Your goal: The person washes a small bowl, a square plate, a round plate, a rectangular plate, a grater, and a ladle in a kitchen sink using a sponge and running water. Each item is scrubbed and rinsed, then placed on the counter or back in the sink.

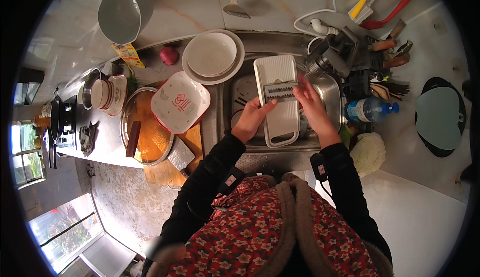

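Observation:
A white slicer board (281, 122) with a metal grating insert (280, 92) across its middle is held over the sink, its slotted handle toward me. My left hand (251, 120) grips the board's left edge, the thumb lying on it beside the insert. My right hand (314, 108) is at the other edge, fingers bent against the right end of the insert. Whether the insert is fixed in the board I cannot tell. Underneath, the steel sink (329, 97) is partly hidden by the board and my hands.
Stacked white bowls (212, 54) and a red-rimmed square dish (181, 99) stand left of the sink, near a wooden cutting board (162, 176) and a cleaver (181, 156). To the right are a cabbage (368, 153), a blue-capped bottle (370, 110) and a knife rack (366, 79).

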A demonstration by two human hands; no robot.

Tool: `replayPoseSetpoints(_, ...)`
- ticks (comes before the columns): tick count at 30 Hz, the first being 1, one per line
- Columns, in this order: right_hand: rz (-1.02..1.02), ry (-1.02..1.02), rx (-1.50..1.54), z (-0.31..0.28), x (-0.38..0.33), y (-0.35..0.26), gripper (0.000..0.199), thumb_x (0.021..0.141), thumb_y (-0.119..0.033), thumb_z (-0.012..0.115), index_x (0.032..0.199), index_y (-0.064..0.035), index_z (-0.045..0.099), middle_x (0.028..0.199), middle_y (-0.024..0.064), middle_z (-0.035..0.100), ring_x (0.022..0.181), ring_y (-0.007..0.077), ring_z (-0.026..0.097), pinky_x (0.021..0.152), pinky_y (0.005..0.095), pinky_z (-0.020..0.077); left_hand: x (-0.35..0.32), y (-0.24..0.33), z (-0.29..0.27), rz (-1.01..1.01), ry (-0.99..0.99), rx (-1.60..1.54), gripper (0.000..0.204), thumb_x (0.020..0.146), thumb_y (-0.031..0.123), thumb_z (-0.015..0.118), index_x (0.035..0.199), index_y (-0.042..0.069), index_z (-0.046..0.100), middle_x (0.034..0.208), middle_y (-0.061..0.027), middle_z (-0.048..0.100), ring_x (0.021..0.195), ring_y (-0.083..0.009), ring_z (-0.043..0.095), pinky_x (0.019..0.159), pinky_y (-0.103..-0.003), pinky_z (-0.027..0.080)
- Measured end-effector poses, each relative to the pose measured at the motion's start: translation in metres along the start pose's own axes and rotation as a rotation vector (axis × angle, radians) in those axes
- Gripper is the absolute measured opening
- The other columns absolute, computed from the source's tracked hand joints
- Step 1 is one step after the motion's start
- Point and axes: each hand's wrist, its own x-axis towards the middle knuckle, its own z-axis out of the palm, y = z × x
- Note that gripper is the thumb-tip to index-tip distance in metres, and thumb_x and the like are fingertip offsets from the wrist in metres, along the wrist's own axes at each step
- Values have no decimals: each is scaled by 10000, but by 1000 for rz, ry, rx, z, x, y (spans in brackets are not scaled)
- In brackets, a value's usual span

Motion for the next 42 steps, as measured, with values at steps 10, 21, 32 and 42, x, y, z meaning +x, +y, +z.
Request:
replayPoseSetpoints(10,-117,3,13,1,3,9,475,967,-154,622,1405,-59,466,1201,39,605,1028,97,565,908,254,453,1,-2,-6,-69,-20,-14,299,956,190,642,1207,30,616,1108,-12,662,981,-96,603,883,-284,483)
replayPoseSetpoints(21,-256,6,-77,-5,7,19,451,941,-84,639,1370,-70,503,1244,22,585,966,86,588,842,246,490,3,-3,-5,-84,-30,-36,301,961,181,632,1219,29,600,1115,-18,657,987,-109,613,882,-306,501)
replayPoseSetpoints(32,-397,96,-423,-9,6,25,265,917,-48,646,1174,-55,584,1116,25,609,917,72,565,738,202,455,6,-5,-9,-148,27,-108,285,973,181,609,1217,40,567,1096,-28,645,977,-126,624,847,-310,521)
replayPoseSetpoints(42,48,139,165,-2,-20,32,445,923,-44,605,1337,-86,449,1011,48,613,864,149,625,763,300,524,12,-13,-12,-68,136,-3,290,978,258,603,1217,96,576,935,38,609,762,-45,550,604,-219,430)
